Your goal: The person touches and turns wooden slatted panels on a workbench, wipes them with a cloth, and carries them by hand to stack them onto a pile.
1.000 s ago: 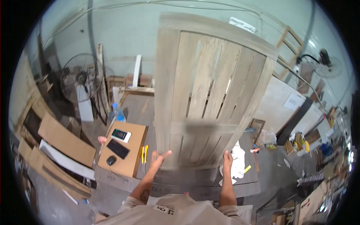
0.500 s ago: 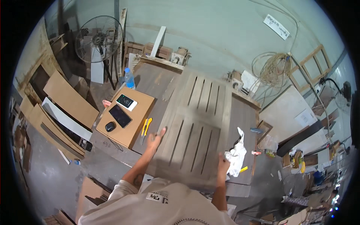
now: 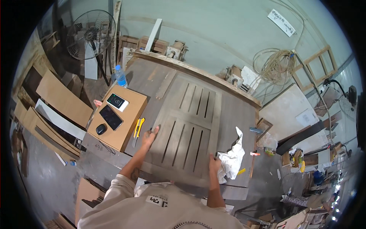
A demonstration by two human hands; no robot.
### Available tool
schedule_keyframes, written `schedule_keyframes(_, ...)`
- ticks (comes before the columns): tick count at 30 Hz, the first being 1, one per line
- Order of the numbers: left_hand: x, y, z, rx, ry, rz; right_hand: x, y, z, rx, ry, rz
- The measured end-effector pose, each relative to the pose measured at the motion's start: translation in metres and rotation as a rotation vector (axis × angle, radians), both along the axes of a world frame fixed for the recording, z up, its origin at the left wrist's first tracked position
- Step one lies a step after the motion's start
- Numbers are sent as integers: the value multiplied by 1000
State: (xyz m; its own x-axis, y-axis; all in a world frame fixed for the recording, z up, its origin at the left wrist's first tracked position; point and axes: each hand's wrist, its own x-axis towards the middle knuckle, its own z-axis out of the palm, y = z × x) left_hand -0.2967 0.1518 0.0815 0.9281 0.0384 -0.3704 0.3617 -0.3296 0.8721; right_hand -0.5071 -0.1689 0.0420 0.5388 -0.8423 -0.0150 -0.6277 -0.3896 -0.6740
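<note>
A grey-brown slatted wooden panel point(image 3: 187, 126) with two sets of narrow slots lies on the workbench in front of me. My left hand point(image 3: 150, 138) grips its left edge, thumb toward the top face. On the near right edge, my right hand point(image 3: 214, 163) is closed around the frame, its fingertips partly hidden. Just right of that hand is a crumpled white cloth point(image 3: 231, 158). Left of my left hand, a yellow utility knife point(image 3: 138, 129) rests beside a cardboard box point(image 3: 134, 107).
On the box are two phones, one dark point(image 3: 111, 117) and one white-edged point(image 3: 117, 102), and a black case point(image 3: 101, 129). A water bottle point(image 3: 121, 77) stands behind it. Clamps point(image 3: 177, 50) line the bench's far edge. A fan point(image 3: 91, 35) stands far left; coiled hose point(image 3: 271, 68) hangs right.
The panel's far end has come down from a raised position, and the whole panel now lies flatter and nearer on the bench. Both hands have stayed at its edges.
</note>
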Motion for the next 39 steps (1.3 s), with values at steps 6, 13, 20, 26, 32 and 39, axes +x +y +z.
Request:
schedule_keyframes(6, 41, 9, -27, 349, -245, -133, 57, 2, 27, 56, 94, 282)
schedule_keyframes(13, 11, -18, -34, 860, -306, -376, 57, 5, -27, -136, 159, 341)
schedule_keyframes(20, 1, 7, -56, 923, -327, -327, 54, 33, -17, 24, 6, 364)
schedule_keyframes(26, 1, 10, -43, 967, -243, -448, 49, 37, -16, -26, -11, 382)
schedule_keyframes(32, -6, 23, -55, 945, -355, -505, 45, 48, -29, -74, 41, 304)
schedule_keyframes(39, 23, 29, -41, 739, -364, -693, 48, 43, -44, -166, 208, 246)
